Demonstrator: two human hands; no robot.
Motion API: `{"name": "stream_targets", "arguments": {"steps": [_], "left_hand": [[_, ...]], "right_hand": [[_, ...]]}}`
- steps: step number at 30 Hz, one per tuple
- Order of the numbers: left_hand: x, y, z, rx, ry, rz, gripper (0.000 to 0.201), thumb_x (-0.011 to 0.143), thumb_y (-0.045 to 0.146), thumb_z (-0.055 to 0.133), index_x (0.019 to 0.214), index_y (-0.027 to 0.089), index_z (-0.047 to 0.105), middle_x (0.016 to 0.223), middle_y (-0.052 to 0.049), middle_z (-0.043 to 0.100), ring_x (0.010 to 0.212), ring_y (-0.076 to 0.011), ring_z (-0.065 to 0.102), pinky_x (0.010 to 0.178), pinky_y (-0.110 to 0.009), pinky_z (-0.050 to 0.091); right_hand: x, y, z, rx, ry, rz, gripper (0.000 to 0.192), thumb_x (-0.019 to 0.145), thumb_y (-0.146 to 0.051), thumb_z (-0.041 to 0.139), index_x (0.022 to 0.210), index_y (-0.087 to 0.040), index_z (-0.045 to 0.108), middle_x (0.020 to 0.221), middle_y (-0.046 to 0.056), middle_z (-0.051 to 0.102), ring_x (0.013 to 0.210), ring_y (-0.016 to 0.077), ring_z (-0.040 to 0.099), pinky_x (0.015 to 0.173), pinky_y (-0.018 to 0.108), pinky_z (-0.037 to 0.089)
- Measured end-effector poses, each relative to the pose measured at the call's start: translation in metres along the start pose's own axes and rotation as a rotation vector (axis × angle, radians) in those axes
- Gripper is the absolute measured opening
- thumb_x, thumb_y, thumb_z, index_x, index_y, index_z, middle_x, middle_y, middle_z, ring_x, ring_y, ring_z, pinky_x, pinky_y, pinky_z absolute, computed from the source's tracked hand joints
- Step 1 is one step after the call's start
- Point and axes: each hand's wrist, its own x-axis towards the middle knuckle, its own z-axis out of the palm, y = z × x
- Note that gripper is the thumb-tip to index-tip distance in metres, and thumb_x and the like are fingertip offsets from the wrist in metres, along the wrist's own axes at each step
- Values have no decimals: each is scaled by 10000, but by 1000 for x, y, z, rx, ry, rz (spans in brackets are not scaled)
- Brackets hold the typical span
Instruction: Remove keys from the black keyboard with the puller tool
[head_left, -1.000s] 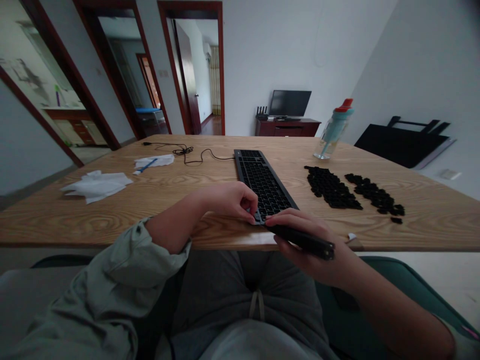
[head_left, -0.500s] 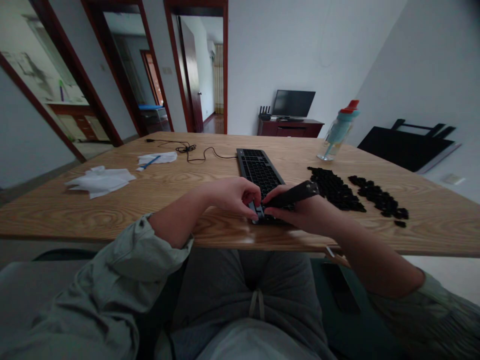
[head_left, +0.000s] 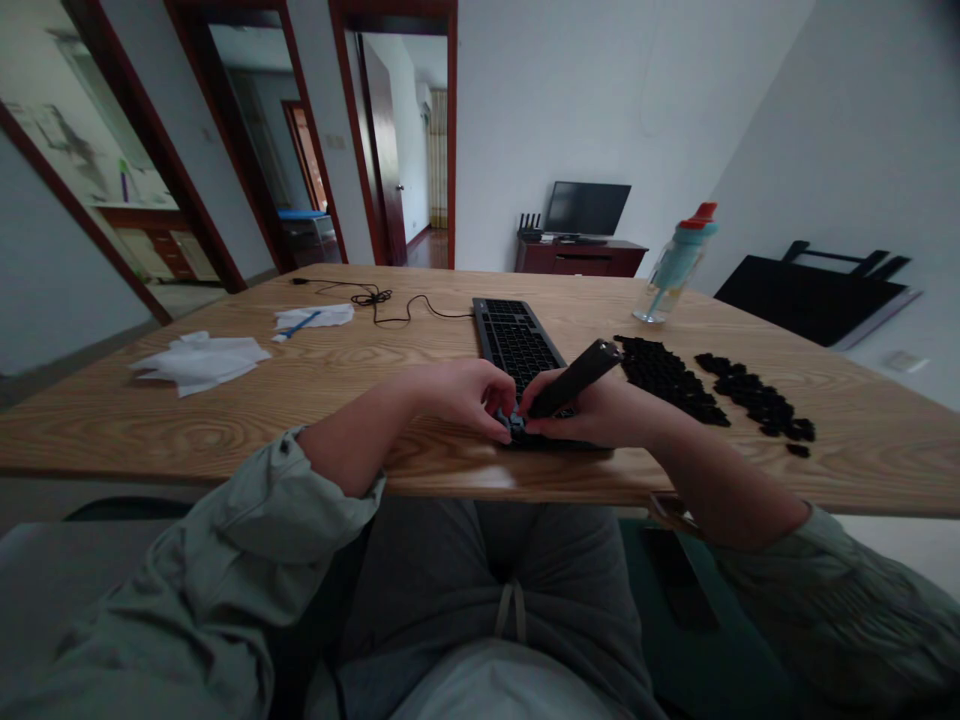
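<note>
The keyboard lies lengthwise on the tabletop, its near end under both hands and its far end running away from them; most of its keys look to be off, the bed showing as an open grid, though the dim light leaves that hard to confirm. The right hand is closed around a dark stick-shaped tool, held like a pen with its tip down at the near corner of the keyboard. The left hand sits just beside it, fingers curled and pinched at the same corner; whether they grip a key cannot be told. To the right of the right hand, two heaps of loose black keycaps lie on the tabletop, which suggests the stripping is largely done and only the near end is left. Beyond them stands a water bottle. Well to the left of the left hand lie white tissues, and the keyboard's cable coils beyond.
</note>
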Motion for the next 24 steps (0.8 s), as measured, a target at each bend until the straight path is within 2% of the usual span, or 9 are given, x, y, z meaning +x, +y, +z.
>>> {"name": "stream_targets", "arguments": {"steps": [5,12,19,24], "left_hand": [[0,3,1,20,-6,-8,386,685,486,733,910,182,660,788,7,624,686,-122,549,598,-236,358],[1,11,9,22,0,-7,542,638,481,778,1075,179,671,850,-1,640,716,-135,546,624,-235,356],[2,8,10,32,3,-6,522,651,502,761,1055,179,687,777,19,602,666,-114,508,596,-228,323],[2,8,10,34,4,0,487,643,540,750,969,184,694,710,36,551,627,-107,480,568,-231,304]], "right_hand": [[1,11,7,29,45,-47,240,781,-364,701,957,-201,692,871,37,705,805,175,644,727,294,518],[-2,24,13,128,54,-36,256,781,-378,708,973,-211,679,901,38,716,826,186,666,743,315,542],[1,28,10,221,68,-23,267,757,-371,741,960,-203,697,916,48,728,841,192,683,765,324,556],[7,36,8,363,57,13,305,728,-395,760,932,-178,693,871,56,730,763,173,678,725,321,560]]}}
